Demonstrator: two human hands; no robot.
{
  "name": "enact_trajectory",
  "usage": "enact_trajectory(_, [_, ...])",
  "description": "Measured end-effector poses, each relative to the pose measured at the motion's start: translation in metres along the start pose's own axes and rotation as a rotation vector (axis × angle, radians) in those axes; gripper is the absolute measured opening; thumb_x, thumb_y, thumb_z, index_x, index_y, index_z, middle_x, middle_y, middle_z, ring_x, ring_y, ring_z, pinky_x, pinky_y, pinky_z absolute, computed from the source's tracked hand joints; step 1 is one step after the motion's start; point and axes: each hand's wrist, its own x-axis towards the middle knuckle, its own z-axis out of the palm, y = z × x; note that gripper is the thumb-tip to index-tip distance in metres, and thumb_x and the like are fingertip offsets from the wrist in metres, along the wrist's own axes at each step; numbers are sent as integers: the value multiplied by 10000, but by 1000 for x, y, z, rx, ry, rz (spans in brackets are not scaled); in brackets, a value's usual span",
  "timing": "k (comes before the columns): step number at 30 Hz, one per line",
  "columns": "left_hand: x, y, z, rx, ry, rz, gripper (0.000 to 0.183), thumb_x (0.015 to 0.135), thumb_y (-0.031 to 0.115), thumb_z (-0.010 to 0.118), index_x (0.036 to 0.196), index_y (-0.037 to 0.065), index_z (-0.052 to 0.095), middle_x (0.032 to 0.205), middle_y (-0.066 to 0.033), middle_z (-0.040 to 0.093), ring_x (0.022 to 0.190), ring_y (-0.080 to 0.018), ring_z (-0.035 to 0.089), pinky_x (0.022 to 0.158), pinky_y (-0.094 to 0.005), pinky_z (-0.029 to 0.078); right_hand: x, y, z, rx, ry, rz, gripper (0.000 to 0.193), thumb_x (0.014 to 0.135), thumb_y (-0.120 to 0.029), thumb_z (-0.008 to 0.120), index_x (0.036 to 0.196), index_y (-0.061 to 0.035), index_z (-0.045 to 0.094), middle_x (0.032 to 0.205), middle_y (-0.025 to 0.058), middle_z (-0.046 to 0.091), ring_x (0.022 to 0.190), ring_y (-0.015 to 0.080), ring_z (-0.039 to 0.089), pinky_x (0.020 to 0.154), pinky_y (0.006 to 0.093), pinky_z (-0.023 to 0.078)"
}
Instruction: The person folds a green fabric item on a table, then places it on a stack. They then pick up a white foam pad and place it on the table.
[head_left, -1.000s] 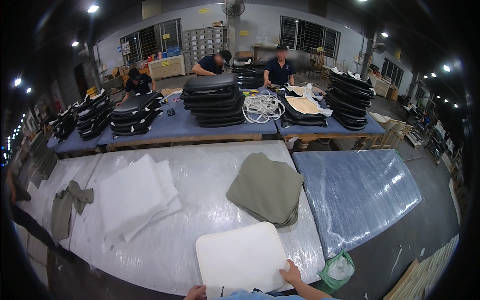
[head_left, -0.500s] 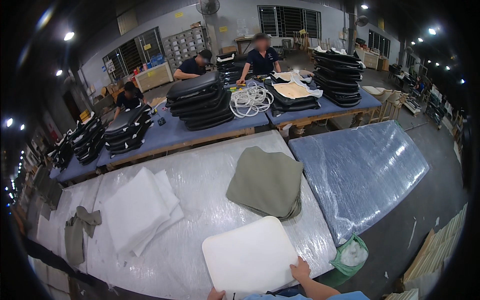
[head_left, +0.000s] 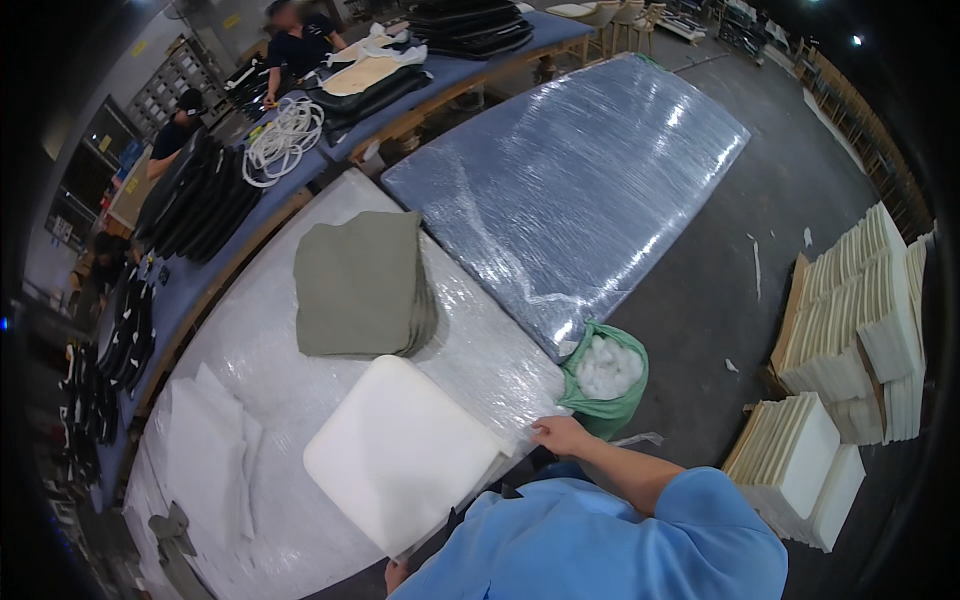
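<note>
A white foam pad (head_left: 405,455) with rounded corners lies on the plastic-wrapped table (head_left: 510,385) in front of me. My left hand (head_left: 396,574) is closed at the pad's near corner, its fingers partly hidden. My right hand (head_left: 560,437) rests at the table's edge just right of the pad, apart from it, with loosely bent fingers and nothing visible in them. Beyond the pad sits a stack of olive-green fabric pieces (head_left: 360,285). Close to my right hand hangs a green bag (head_left: 620,408) of white fluffy stuffing (head_left: 607,368).
White sheets (head_left: 205,455) and an olive cloth (head_left: 172,535) lie on the left. A blue wrapped slab (head_left: 570,190) adjoins the table. Foam pads are stacked (head_left: 790,455) on the right floor. Co-workers stand behind a blue bench holding black cushions (head_left: 195,205) and white cord (head_left: 285,140).
The view has swung right and down, bringing the foam stacks into sight. My right hand has left the pad's side for the table edge. My left hand stays at the pad.
</note>
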Motion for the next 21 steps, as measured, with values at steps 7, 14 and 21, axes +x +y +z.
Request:
enact_trajectory(7, [-41,-34,44,576,70,133,679,884,470,768,1349,-8,639,1171,-204,736,1114,-297,705,957,-411,543,-35,66,-91,348,135,275,313,883,-311,738,1079,-69,767,951,154,765,902,305,737,809,395,568])
enact_trajectory(14, [-67,-8,64,449,-269,207,529,969,346,706,1369,9,631,1149,-140,743,1017,-228,713,898,-354,574,62,102,-130,-80,815,305,403,863,-323,762,1164,-59,714,1018,183,755,927,331,731,823,418,571])
enact_trajectory(21, [-88,5,50,120,-157,3,464,1004,278,641,1408,57,585,1165,-113,703,943,-242,705,736,-375,616,74,114,-183,446,508,269,316,919,-298,731,1129,-63,708,1012,122,739,887,255,701,730,385,554])
